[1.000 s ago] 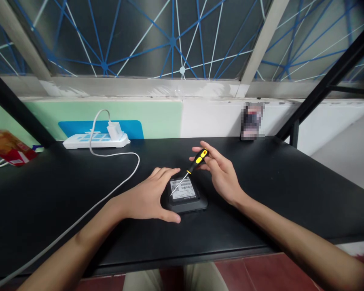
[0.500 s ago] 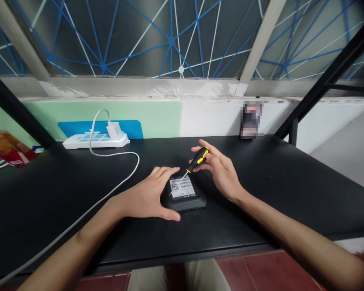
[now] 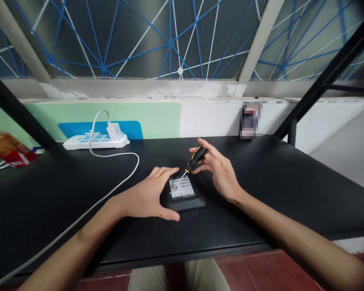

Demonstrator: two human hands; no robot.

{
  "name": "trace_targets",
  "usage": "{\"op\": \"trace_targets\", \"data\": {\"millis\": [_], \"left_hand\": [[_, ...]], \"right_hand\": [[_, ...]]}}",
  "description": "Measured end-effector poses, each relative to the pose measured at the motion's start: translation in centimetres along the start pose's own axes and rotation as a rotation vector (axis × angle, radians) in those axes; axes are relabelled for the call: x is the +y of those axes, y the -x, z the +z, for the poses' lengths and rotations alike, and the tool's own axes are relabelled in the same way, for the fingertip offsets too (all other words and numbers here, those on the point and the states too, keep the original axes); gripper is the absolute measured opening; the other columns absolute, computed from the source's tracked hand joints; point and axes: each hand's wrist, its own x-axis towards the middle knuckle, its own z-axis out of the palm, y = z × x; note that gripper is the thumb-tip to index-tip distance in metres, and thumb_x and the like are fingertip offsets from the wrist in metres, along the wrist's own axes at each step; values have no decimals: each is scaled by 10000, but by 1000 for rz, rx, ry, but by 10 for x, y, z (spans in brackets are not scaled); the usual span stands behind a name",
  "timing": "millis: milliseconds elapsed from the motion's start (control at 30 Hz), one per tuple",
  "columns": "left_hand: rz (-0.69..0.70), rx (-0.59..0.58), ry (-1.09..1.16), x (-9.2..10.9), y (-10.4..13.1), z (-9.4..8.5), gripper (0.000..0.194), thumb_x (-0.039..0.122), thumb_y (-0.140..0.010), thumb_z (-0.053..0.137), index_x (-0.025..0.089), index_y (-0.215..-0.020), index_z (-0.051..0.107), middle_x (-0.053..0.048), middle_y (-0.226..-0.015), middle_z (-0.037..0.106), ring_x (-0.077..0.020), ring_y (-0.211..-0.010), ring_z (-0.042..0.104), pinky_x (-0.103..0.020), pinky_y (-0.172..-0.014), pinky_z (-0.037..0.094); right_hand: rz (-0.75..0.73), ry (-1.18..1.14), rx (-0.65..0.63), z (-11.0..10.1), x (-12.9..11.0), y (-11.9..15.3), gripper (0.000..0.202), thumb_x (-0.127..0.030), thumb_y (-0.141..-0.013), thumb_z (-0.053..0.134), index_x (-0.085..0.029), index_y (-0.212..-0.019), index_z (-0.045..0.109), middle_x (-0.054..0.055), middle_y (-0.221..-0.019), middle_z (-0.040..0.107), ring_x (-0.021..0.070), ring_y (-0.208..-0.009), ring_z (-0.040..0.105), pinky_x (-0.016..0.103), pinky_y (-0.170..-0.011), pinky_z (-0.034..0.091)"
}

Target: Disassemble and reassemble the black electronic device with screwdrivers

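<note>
A flat black device (image 3: 186,203) with a white printed label lies on the black table. My left hand (image 3: 145,196) rests along the device's left side, its thumb and fingers spread around the edge; whether it presses on the device is hard to tell. My right hand (image 3: 220,171) holds a black-and-yellow screwdriver (image 3: 196,159) by its handle, above and right of the device. The screwdriver slants down to the left, and its tip is at the device's left edge, beside the label.
A white power strip (image 3: 101,142) with a plugged charger stands at the back left, its white cable (image 3: 121,182) running across the table (image 3: 279,186) to the front left. A red-and-orange packet (image 3: 10,149) lies far left. A blurred upright object (image 3: 249,121) stands at the back right.
The screwdriver handle has turned in my right hand, so less of its yellow shows. My left hand and the device look unmoved apart from a tiny view shift.
</note>
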Motion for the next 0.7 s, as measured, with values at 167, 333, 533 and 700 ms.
{"op": "trace_targets", "data": {"millis": [167, 333, 533, 700], "left_hand": [[-3, -5, -10, 1, 0, -1, 1070, 586, -703, 818, 194, -1538, 276, -163, -1544, 363, -367, -1413, 332, -542, -1171, 330], [14, -8, -7, 1, -1, -1, 1066, 595, -705, 813, 229, -1542, 265, -158, -1532, 374, -388, -1409, 335, -578, -1162, 321], [5, -7, 1, 2, 0, -2, 1063, 587, -703, 813, 220, -1542, 272, -163, -1523, 381, -392, -1400, 347, -578, -1158, 325], [6, -5, -1, 2, 0, -2, 1060, 593, -707, 810, 214, -1541, 276, -162, -1533, 373, -385, -1404, 346, -567, -1159, 329]], "right_hand": [[-20, 43, 24, 1, 3, -1, 492, -371, -981, 466, -208, -1444, 496, 102, -1224, 672, 176, -880, 691, 350, -694, 629], [-4, 154, 43, 2, -2, 0, 432, -436, -968, 543, -230, -1347, 553, -21, -725, 629, 118, -588, 628, 286, -574, 567], [-3, 51, 12, 1, -2, 3, 471, -467, -1002, 460, -237, -1409, 520, 56, -987, 684, 142, -733, 677, 291, -595, 592], [-20, 34, 31, 2, -2, 1, 513, -405, -972, 513, -220, -1450, 497, 99, -1268, 649, 158, -851, 674, 332, -670, 634]]}}
